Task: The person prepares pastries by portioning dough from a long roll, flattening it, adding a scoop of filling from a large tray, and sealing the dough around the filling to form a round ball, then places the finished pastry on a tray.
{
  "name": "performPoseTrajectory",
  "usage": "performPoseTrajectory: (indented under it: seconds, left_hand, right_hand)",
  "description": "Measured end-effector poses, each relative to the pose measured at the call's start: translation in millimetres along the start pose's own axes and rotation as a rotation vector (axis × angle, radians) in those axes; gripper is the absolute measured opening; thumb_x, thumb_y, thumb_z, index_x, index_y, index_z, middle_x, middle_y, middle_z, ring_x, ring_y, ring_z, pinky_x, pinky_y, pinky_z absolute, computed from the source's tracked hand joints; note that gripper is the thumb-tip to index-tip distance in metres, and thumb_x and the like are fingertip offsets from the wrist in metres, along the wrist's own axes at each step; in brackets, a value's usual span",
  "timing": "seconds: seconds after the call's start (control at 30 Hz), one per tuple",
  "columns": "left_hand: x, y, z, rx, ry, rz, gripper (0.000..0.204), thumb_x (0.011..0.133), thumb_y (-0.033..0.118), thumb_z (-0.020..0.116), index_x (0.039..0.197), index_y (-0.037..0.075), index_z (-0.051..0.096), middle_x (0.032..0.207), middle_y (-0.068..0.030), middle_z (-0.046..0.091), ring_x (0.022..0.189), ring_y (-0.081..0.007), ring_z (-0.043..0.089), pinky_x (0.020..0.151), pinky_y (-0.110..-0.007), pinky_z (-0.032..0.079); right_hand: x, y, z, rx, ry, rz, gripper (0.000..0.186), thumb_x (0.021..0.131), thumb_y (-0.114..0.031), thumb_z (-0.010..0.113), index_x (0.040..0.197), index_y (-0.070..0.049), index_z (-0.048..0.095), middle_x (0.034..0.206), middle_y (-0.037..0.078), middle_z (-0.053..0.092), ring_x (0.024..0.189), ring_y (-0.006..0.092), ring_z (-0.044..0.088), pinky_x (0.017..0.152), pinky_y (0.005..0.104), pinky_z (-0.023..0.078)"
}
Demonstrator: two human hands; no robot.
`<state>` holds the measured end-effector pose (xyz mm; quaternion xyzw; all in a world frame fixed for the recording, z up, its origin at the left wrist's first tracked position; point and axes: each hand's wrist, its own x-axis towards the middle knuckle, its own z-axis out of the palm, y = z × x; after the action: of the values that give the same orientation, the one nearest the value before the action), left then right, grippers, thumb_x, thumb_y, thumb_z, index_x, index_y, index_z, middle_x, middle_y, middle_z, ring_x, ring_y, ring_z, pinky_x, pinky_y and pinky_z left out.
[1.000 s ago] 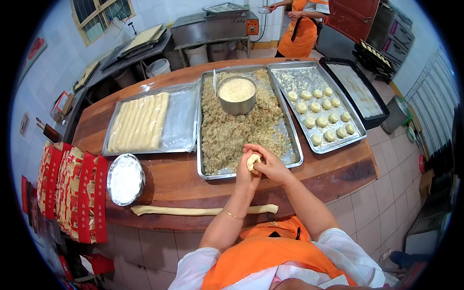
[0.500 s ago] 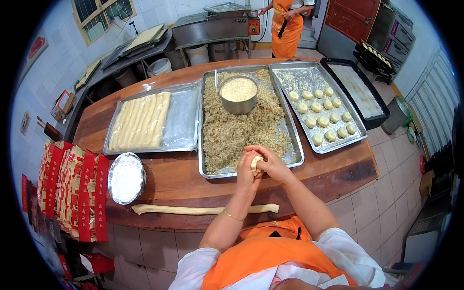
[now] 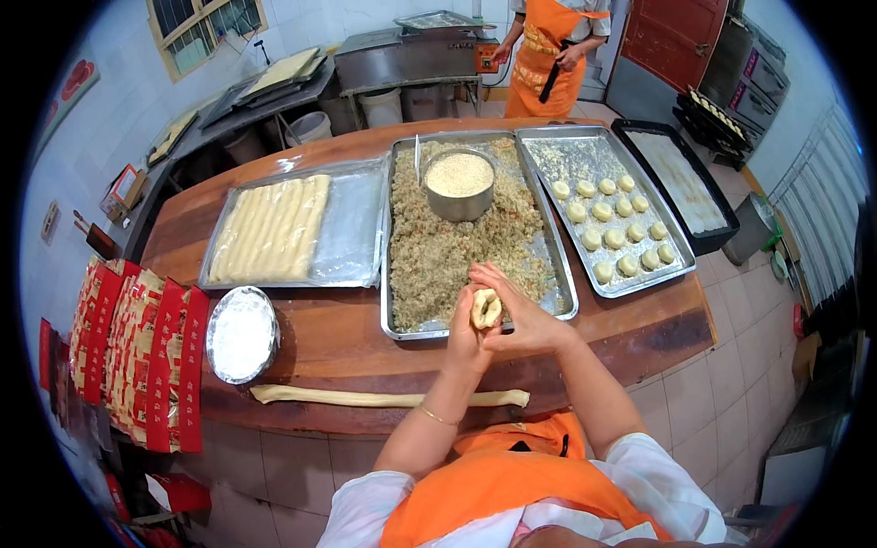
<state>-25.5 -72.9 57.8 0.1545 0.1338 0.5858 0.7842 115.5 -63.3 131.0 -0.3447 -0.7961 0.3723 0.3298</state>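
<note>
Both of my hands are around a small piece of pale dough [image 3: 487, 309], over the near edge of a metal tray [image 3: 411, 335] of crumbly brownish filling [image 3: 434, 265]. The dough is cupped, with a dark opening facing up. My left hand [image 3: 465, 336] wraps its left side. My right hand [image 3: 530, 320] has its fingers along the far side and its thumb near the lower edge. A long dough rope [image 3: 365, 398] lies on the table's near side, behind my left forearm. A metal pot [image 3: 461, 209] of pale grains stands in the filling.
Left are a plastic-covered tray [image 3: 352, 274] of dough ropes, a bowl of white powder [image 3: 241, 334] and red packaging [image 3: 151, 365]. Right, a tray [image 3: 571, 151] carries several round dough pieces [image 3: 614, 237], beside a black pan [image 3: 681, 173]. A person in an orange apron [image 3: 546, 64] stands beyond the table.
My right hand has shifted so its fingers no longer cover the dough, and the dough's opening now shows. The person across the table has moved slightly nearer.
</note>
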Motion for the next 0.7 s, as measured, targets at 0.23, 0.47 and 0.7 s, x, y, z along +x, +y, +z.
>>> performPoseTrajectory:
  seconds: [0.23,0.47,0.7]
  left_hand:
    - [-17.9,-4.6,42.7,0.094,-0.043,-0.051,0.055,0.107,0.048,0.034,0.145,0.008,0.038,0.135,-0.0062,0.052,0.124,-0.0169,0.054,0.099,-0.031,0.05]
    - [-16.4,-2.6,25.6,0.287,-0.166,0.011,0.053,0.104,0.052,0.044,0.131,0.007,0.049,0.113,-0.0017,0.06,0.094,-0.0092,0.062,0.072,-0.023,0.053]
    - [-23.4,-9.0,42.2,0.278,-0.004,0.03,0.056,0.104,0.055,0.042,0.135,0.009,0.048,0.121,-0.0033,0.06,0.106,-0.0131,0.062,0.078,-0.025,0.053]
  right_hand:
    - [4.2,-3.0,-7.7,-0.335,0.021,-0.18,0.067,0.088,-0.054,0.064,0.139,-0.014,0.046,0.145,0.009,0.053,0.146,0.0328,0.033,0.121,0.0543,0.018]
    - [3.4,-34.5,8.1,-0.114,0.301,-0.194,0.048,0.096,-0.049,0.054,0.12,-0.01,0.065,0.138,0.011,0.059,0.142,0.0312,0.042,0.118,0.0521,0.025]
    - [3.2,-38.0,8.2,-0.145,0.226,-0.148,0.051,0.101,-0.053,0.045,0.11,-0.011,0.073,0.13,0.009,0.066,0.139,0.0315,0.046,0.117,0.0506,0.025]
